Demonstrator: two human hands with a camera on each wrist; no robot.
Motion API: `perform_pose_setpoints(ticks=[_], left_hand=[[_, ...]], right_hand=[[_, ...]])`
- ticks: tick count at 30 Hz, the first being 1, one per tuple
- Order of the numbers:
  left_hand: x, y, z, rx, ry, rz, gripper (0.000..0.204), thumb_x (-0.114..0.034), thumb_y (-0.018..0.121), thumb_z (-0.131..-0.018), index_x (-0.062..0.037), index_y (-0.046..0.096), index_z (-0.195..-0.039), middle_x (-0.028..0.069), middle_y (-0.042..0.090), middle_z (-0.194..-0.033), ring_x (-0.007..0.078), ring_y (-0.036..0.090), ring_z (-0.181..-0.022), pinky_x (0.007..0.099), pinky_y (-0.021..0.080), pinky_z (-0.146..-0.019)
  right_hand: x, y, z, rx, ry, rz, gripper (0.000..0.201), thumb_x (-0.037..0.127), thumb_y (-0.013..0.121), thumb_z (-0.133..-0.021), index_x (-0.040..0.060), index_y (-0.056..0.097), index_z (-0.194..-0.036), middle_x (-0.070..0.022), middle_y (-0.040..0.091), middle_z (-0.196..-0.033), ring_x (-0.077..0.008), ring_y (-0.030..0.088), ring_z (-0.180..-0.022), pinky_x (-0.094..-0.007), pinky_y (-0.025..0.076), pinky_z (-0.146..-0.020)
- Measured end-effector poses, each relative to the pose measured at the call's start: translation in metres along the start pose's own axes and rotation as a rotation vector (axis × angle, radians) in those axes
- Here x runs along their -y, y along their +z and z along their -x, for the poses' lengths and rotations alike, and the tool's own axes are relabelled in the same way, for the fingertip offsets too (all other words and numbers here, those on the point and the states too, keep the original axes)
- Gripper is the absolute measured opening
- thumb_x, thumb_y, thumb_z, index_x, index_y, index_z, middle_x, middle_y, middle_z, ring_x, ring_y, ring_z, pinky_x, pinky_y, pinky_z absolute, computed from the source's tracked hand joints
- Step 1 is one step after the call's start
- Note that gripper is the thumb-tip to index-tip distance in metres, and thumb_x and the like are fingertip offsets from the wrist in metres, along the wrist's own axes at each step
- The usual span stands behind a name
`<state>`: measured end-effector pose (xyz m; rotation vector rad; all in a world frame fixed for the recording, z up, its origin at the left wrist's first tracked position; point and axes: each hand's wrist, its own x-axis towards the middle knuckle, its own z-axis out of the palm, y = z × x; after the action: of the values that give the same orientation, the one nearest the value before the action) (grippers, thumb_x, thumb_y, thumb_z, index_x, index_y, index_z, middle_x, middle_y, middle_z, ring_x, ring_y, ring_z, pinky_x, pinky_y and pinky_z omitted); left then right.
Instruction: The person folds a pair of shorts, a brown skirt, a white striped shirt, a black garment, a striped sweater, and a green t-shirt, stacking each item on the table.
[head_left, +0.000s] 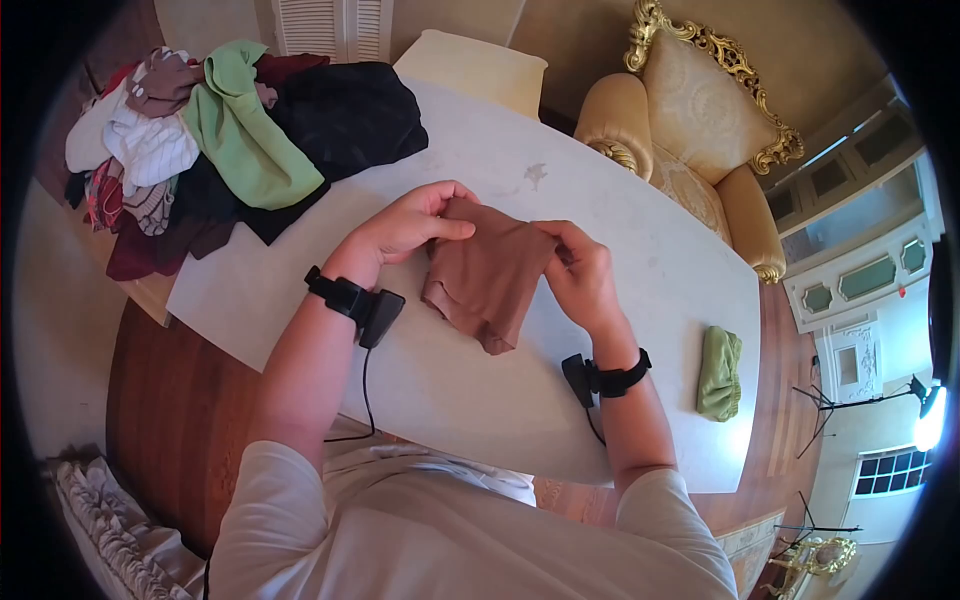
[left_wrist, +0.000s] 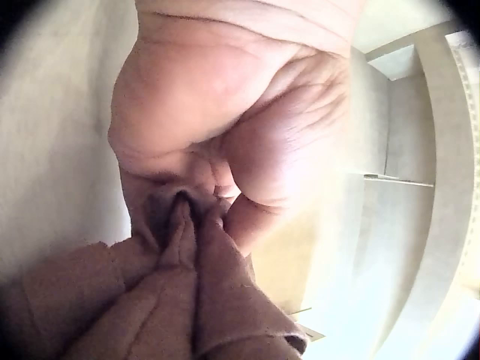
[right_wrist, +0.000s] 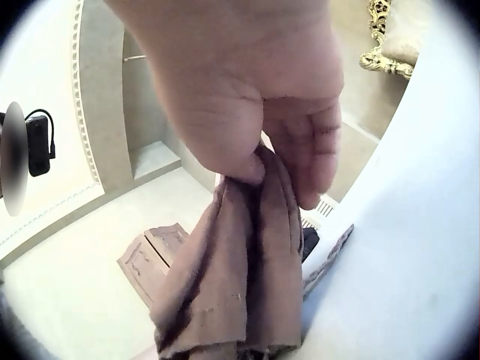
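A brown cloth is held up between both hands above the white table, its lower edge hanging toward the body. The left hand grips its upper left corner; in the left wrist view the cloth hangs in folds from the left hand. At the upper right corner the right hand pinches the fabric. The right wrist view has the right hand with thumb and fingers on the gathered cloth, the other fingers loosely bent.
A heap of clothes with a green garment and a black one covers the far left of the table. A folded green garment lies at the right. Beyond the table stand a gold armchair and a cream-covered piece.
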<state>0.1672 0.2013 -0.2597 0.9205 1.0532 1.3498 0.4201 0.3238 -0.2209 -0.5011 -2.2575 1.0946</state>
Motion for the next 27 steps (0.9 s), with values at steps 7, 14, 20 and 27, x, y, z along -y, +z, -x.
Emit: perform_pose_setpoints(ticks=[7, 14, 20, 27], left_hand=[[-0.009, 0.008, 0.004, -0.043, 0.008, 0.020, 0.032, -0.013, 0.076, -0.096, -0.0097, 0.061, -0.124, -0.0002, 0.068, -0.113, 0.0107, 0.064, -0.104, 0.0286, 0.052, -0.082], [-0.009, 0.009, 0.004, -0.062, 0.045, -0.013, 0.034, -0.012, 0.077, -0.094, -0.0085, 0.062, -0.125, 0.0006, 0.069, -0.114, 0.0112, 0.064, -0.105, 0.0289, 0.052, -0.086], [-0.006, 0.011, 0.001, -0.049, 0.051, -0.062, 0.037, -0.011, 0.078, -0.093, -0.0071, 0.062, -0.126, 0.0011, 0.069, -0.113, 0.0110, 0.064, -0.104, 0.0287, 0.052, -0.087], [-0.006, 0.011, 0.001, -0.064, 0.036, -0.069, 0.036, -0.011, 0.078, -0.094, -0.0069, 0.063, -0.126, 0.0016, 0.069, -0.114, 0.0111, 0.064, -0.104, 0.0281, 0.052, -0.088]], right_hand=[[-0.007, -0.002, -0.002, -0.012, 0.007, -0.072, 0.037, -0.004, 0.053, -0.097, -0.0050, 0.065, -0.132, -0.0164, 0.075, -0.106, -0.0198, 0.073, -0.091, -0.0317, 0.060, -0.081], [0.015, -0.017, -0.010, 0.059, 0.344, -0.514, 0.042, 0.021, 0.064, -0.105, -0.0079, 0.060, -0.136, -0.0146, 0.073, -0.112, -0.0178, 0.069, -0.097, -0.0344, 0.057, -0.089], [-0.006, -0.005, -0.007, 0.026, 0.211, -0.255, 0.025, 0.016, 0.072, -0.102, -0.0056, 0.071, -0.113, -0.0047, 0.073, -0.091, -0.0080, 0.064, -0.082, -0.0249, 0.052, -0.072], [-0.007, -0.003, -0.008, -0.001, 0.248, -0.355, 0.024, 0.015, 0.072, -0.102, -0.0059, 0.071, -0.114, -0.0030, 0.073, -0.089, -0.0072, 0.063, -0.081, -0.0248, 0.053, -0.071]])
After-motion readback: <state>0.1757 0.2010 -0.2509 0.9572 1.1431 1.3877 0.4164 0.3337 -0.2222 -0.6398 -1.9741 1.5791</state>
